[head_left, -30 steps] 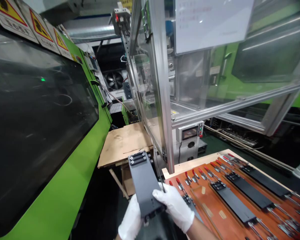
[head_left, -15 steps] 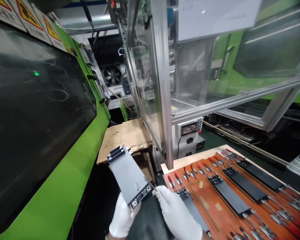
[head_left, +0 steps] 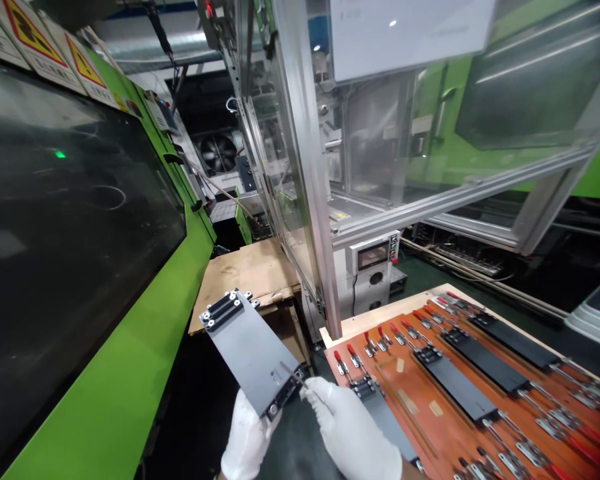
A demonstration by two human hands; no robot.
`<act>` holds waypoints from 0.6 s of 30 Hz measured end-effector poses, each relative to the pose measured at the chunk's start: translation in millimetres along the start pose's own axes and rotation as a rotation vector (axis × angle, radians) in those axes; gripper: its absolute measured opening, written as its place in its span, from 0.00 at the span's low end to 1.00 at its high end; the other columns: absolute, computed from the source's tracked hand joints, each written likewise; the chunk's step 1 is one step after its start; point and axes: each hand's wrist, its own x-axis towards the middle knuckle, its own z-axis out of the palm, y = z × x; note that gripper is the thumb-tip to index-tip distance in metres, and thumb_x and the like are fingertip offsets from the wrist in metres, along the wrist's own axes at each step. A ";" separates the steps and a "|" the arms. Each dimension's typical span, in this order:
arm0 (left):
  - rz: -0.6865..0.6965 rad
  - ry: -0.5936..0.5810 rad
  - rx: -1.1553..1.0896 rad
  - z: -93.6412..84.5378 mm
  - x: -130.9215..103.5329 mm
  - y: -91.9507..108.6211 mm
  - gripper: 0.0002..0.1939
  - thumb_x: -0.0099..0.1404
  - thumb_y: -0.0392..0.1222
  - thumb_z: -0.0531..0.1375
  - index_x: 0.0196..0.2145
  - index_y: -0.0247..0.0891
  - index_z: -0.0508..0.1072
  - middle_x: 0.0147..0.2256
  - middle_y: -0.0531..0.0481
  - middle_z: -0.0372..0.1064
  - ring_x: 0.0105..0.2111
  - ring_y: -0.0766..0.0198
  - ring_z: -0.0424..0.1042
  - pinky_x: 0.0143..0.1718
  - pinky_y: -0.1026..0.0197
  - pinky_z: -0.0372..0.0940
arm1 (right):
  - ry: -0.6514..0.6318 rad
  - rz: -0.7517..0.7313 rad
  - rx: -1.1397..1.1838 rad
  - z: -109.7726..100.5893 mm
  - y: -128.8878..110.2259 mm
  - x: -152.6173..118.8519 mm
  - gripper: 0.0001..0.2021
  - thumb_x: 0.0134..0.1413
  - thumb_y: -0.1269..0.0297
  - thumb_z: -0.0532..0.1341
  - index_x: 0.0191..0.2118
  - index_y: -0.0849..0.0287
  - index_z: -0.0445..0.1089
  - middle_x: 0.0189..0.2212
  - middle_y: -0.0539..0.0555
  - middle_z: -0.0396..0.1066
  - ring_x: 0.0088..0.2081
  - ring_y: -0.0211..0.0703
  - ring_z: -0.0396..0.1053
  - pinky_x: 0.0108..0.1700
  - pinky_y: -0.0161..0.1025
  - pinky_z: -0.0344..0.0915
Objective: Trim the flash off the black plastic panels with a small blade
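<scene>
Plate (head_left: 250,350) now tilted further left versus a second ago, near end gripped in left hand (head_left: 247,440) fingers. Right hand (head_left: 350,433) pinches thin tool (head_left: 293,375) against near-end bracket. Clamp fixture (head_left: 430,407) right of fingers. Judgement: edge inspection underway.

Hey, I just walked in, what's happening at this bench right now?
A person in white gloves holds a flat grey rectangular plate tilted up beside the green machine. The left hand grips its near end from below, while the right hand puts a thin metal tool to the black bracket there. To the right, an orange-brown fixture board with red-handled clamps holds similar dark plates.
</scene>
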 end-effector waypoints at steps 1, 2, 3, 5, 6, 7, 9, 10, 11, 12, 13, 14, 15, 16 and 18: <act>0.008 0.002 -0.008 -0.5 1.4 0.7 0.09 0.68 0.40 0.55 0.43 0.36 0.72 0.34 0.42 0.77 0.33 0.56 0.79 0.32 0.57 0.77 | 0.017 0.013 -0.002 -0.8 0.5 0.8 0.22 0.67 0.55 0.46 0.50 0.58 0.75 0.45 0.60 0.77 0.49 0.52 0.73 0.51 0.45 0.67; 0.009 0.005 -0.021 -1.4 3.4 1.8 0.09 0.68 0.40 0.55 0.43 0.36 0.72 0.34 0.42 0.77 0.33 0.56 0.79 0.32 0.58 0.77 | 0.035 0.033 -0.010 -1.1 1.1 1.4 0.23 0.67 0.55 0.46 0.51 0.59 0.74 0.47 0.61 0.76 0.50 0.53 0.73 0.52 0.46 0.66; 0.009 0.002 -0.036 -2.6 5.9 3.2 0.09 0.69 0.39 0.54 0.43 0.36 0.72 0.33 0.42 0.77 0.33 0.56 0.79 0.32 0.59 0.77 | 0.048 0.051 -0.020 -0.9 1.8 1.6 0.23 0.67 0.55 0.46 0.53 0.60 0.73 0.49 0.62 0.75 0.52 0.53 0.72 0.54 0.46 0.65; 0.010 -0.007 -0.054 -4.7 10.4 5.6 0.08 0.68 0.37 0.54 0.41 0.36 0.72 0.32 0.43 0.77 0.31 0.58 0.79 0.31 0.61 0.77 | 0.050 0.041 -0.044 0.2 2.3 1.2 0.23 0.67 0.55 0.46 0.53 0.60 0.73 0.50 0.62 0.75 0.53 0.54 0.71 0.55 0.46 0.64; 0.011 -0.008 -0.053 -5.5 11.9 6.3 0.08 0.68 0.37 0.54 0.41 0.36 0.72 0.32 0.43 0.77 0.31 0.58 0.79 0.31 0.61 0.77 | 0.045 0.017 -0.050 0.4 1.9 0.6 0.23 0.68 0.55 0.46 0.51 0.59 0.74 0.48 0.61 0.76 0.51 0.53 0.72 0.53 0.46 0.65; 0.011 -0.011 -0.048 -5.9 12.5 6.6 0.08 0.69 0.38 0.54 0.41 0.36 0.72 0.32 0.43 0.77 0.31 0.58 0.79 0.31 0.60 0.77 | 0.036 -0.014 -0.049 0.1 1.1 0.1 0.22 0.68 0.56 0.46 0.50 0.58 0.75 0.46 0.60 0.77 0.49 0.52 0.74 0.51 0.45 0.66; 0.000 -0.014 -0.040 -5.9 11.4 5.9 0.08 0.68 0.39 0.55 0.41 0.36 0.72 0.33 0.43 0.77 0.32 0.57 0.79 0.31 0.59 0.77 | 0.012 -0.069 -0.028 -2.2 -1.1 -0.5 0.21 0.68 0.55 0.47 0.47 0.55 0.76 0.42 0.58 0.78 0.44 0.49 0.75 0.46 0.41 0.67; -0.007 -0.011 -0.042 -5.6 10.1 5.2 0.08 0.68 0.40 0.55 0.42 0.36 0.72 0.33 0.43 0.76 0.32 0.57 0.79 0.31 0.58 0.77 | 0.008 -0.079 -0.014 -3.8 -2.0 -0.4 0.21 0.68 0.56 0.47 0.47 0.55 0.76 0.40 0.57 0.78 0.43 0.48 0.75 0.44 0.40 0.67; -0.008 -0.011 -0.048 -5.3 8.5 4.4 0.08 0.68 0.40 0.55 0.42 0.37 0.72 0.33 0.44 0.76 0.32 0.57 0.79 0.31 0.59 0.77 | 0.013 -0.077 -0.005 -5.3 -2.5 -0.3 0.20 0.68 0.56 0.47 0.46 0.55 0.75 0.40 0.57 0.78 0.43 0.48 0.75 0.44 0.39 0.67; -0.007 -0.014 -0.054 -5.0 6.9 3.6 0.08 0.68 0.39 0.55 0.42 0.37 0.71 0.33 0.44 0.76 0.32 0.58 0.79 0.31 0.59 0.77 | 0.020 -0.066 -0.006 -6.3 -2.7 -0.2 0.20 0.68 0.56 0.47 0.46 0.56 0.75 0.41 0.57 0.78 0.44 0.48 0.75 0.45 0.40 0.67; -0.006 -0.015 -0.053 -4.8 5.4 2.9 0.08 0.69 0.39 0.54 0.42 0.37 0.71 0.33 0.44 0.76 0.32 0.58 0.79 0.31 0.60 0.77 | 0.032 -0.049 -0.015 -6.8 -2.5 -0.2 0.20 0.68 0.56 0.47 0.46 0.56 0.75 0.42 0.58 0.78 0.45 0.49 0.75 0.46 0.40 0.67; -0.003 -0.011 -0.045 -4.7 4.1 2.2 0.08 0.69 0.39 0.54 0.42 0.37 0.71 0.33 0.44 0.76 0.32 0.58 0.79 0.31 0.60 0.77 | 0.047 -0.037 -0.030 -6.7 -2.1 -0.5 0.20 0.68 0.56 0.47 0.47 0.57 0.75 0.44 0.59 0.77 0.47 0.50 0.74 0.48 0.41 0.66; 0.001 -0.010 -0.029 -4.7 3.0 1.7 0.08 0.69 0.39 0.54 0.42 0.37 0.71 0.33 0.44 0.76 0.32 0.58 0.79 0.31 0.60 0.77 | 0.056 -0.036 -0.045 -6.3 -1.7 -1.0 0.20 0.68 0.56 0.48 0.49 0.57 0.75 0.46 0.59 0.77 0.48 0.50 0.74 0.49 0.41 0.66; 0.007 -0.006 -0.007 -4.9 2.0 1.3 0.09 0.69 0.40 0.54 0.42 0.37 0.71 0.33 0.44 0.76 0.31 0.57 0.78 0.30 0.59 0.77 | 0.052 -0.049 -0.062 -5.8 -1.3 -1.7 0.20 0.68 0.56 0.48 0.50 0.56 0.75 0.46 0.59 0.77 0.49 0.50 0.73 0.50 0.41 0.66; -0.001 -0.009 0.033 -5.7 0.7 0.7 0.10 0.69 0.43 0.54 0.41 0.36 0.72 0.32 0.43 0.76 0.32 0.56 0.78 0.31 0.57 0.77 | 0.027 -0.096 -0.086 -5.3 -0.9 -3.4 0.19 0.68 0.56 0.48 0.49 0.52 0.75 0.44 0.56 0.78 0.47 0.49 0.74 0.48 0.40 0.66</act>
